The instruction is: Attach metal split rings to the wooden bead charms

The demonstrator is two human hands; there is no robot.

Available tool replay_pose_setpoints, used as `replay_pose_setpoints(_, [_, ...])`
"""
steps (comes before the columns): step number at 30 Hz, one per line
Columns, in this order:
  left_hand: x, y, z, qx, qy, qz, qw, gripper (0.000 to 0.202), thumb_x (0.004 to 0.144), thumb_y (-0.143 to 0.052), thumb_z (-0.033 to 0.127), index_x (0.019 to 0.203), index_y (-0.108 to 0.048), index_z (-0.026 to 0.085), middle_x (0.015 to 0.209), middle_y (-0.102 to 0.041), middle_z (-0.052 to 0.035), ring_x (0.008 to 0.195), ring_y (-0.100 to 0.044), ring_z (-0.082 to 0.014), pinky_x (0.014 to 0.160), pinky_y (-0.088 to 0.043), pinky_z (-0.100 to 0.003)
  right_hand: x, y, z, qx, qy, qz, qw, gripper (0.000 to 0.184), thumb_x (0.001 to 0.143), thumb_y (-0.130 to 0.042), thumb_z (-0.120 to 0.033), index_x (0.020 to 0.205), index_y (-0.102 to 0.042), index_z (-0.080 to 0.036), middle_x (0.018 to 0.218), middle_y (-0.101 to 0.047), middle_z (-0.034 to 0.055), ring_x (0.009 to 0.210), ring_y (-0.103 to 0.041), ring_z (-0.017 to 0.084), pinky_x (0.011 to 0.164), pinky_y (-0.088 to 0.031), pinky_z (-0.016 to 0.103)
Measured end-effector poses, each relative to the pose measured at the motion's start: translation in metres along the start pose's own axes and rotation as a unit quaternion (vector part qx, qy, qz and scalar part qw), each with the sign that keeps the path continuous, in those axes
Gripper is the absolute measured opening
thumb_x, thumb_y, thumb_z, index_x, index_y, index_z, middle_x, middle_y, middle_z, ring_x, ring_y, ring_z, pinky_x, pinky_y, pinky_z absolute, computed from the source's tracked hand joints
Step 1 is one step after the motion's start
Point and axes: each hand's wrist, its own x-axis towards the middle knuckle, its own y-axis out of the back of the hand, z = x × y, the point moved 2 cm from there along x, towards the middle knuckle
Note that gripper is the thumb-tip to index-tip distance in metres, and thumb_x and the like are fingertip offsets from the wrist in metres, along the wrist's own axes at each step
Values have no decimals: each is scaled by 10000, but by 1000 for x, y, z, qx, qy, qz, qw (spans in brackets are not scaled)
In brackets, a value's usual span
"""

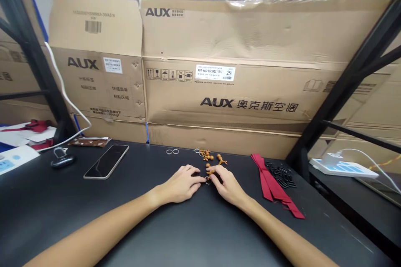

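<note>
My left hand (180, 184) and my right hand (227, 185) meet at the middle of the black tabletop (150, 221). Their fingertips close around a wooden bead charm (211, 170), with my right fingers on the beads. A small metal ring (207, 182) sits at my left fingertips, partly hidden by them. Further wooden bead charms (206, 155) lie just beyond my hands, and another (221, 159) lies to the right. Loose metal rings (172, 151) rest further left, near the back edge.
A red ribbon (272, 185) and a pile of black clips (280, 174) lie to my right. A smartphone (106, 161) and a black fob (62, 158) lie to my left. Large cardboard boxes (238, 75) stand behind the table, between dark metal shelf uprights.
</note>
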Motion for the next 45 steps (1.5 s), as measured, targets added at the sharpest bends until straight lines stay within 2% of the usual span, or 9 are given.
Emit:
replay_pose_setpoints(3, [0, -1, -1, -4, 4, 7, 1000, 274, 950, -440, 262, 1154, -623, 260, 1187, -577, -69, 1096, -501, -225, 963, -391, -396, 0, -2, 6, -48, -36, -14, 998, 154, 913, -418, -231, 899, -570, -212, 904, -660, 42, 819, -611, 192, 795, -452, 329])
replay_pose_setpoints(8, [2, 0, -1, -20, 19, 19, 999, 181, 921, -493, 248, 1041, -620, 197, 1088, -618, -67, 1031, -537, -213, 910, -415, -360, 1, 0, 15, -95, -95, 23, 991, 156, 893, -416, -222, 858, -567, -204, 881, -663, 54, 812, -612, 210, 781, -445, 343])
replay_pose_setpoints(13, [4, 1, -1, -44, 38, 17, 998, 90, 913, -520, 234, 891, -593, 185, 1013, -623, -46, 958, -549, -190, 853, -417, -325, 1, 3, 7, -46, -32, 58, 997, 129, 869, -445, -217, 859, -572, -203, 912, -650, 65, 895, -595, 221, 820, -447, 354])
replay_pose_setpoints(17, [6, -1, -2, -13, 23, 7, 1000, 147, 925, -515, 275, 834, -576, 177, 910, -601, -42, 867, -538, -186, 790, -418, -310, 0, 1, -4, 0, -11, 23, 1000, 127, 882, -441, -216, 825, -553, -204, 802, -627, 42, 756, -594, 184, 733, -468, 306])
replay_pose_setpoints(21, [7, -3, 0, 42, -16, -14, 999, 155, 940, -482, 255, 847, -563, 161, 884, -572, -62, 806, -530, -187, 745, -436, -299, -1, -3, -7, 10, -2, -9, 1000, 107, 865, -470, -205, 810, -562, -202, 758, -612, 26, 687, -580, 162, 659, -459, 273])
replay_pose_setpoints(29, [4, -9, 5, 151, -65, 2, 986, 222, 960, -365, 201, 879, -561, 137, 852, -565, -97, 848, -547, -234, 801, -440, -355, 0, -3, -7, 24, -8, -11, 1000, 114, 854, -484, -212, 798, -583, -201, 741, -611, 21, 667, -575, 154, 639, -458, 264])
replay_pose_setpoints(36, [3, -11, 7, 209, -64, -34, 975, 158, 927, -415, 166, 898, -567, 132, 876, -572, -108, 856, -552, -247, 789, -452, -365, 2, -1, -8, 31, -22, -13, 999, 160, 865, -479, -251, 789, -609, -196, 744, -638, 34, 667, -582, 161, 643, -468, 276])
replay_pose_setpoints(40, [3, -9, 10, 224, -58, -39, 972, 171, 916, -397, 126, 905, -567, 134, 894, -583, -111, 881, -558, -249, 822, -449, -371, 3, 1, -9, 50, -37, -14, 998, 175, 865, -491, -276, 796, -629, -194, 754, -658, 39, 674, -602, 168, 651, -477, 281])
replay_pose_setpoints(45, [4, -8, 11, 216, -86, -48, 971, 158, 872, -423, 63, 902, -569, 115, 864, -584, -106, 856, -564, -239, 895, -429, -361, 3, 2, -10, 53, -39, -8, 998, 170, 844, -517, -274, 762, -640, -189, 737, -662, 37, 669, -608, 168, 625, -476, 276])
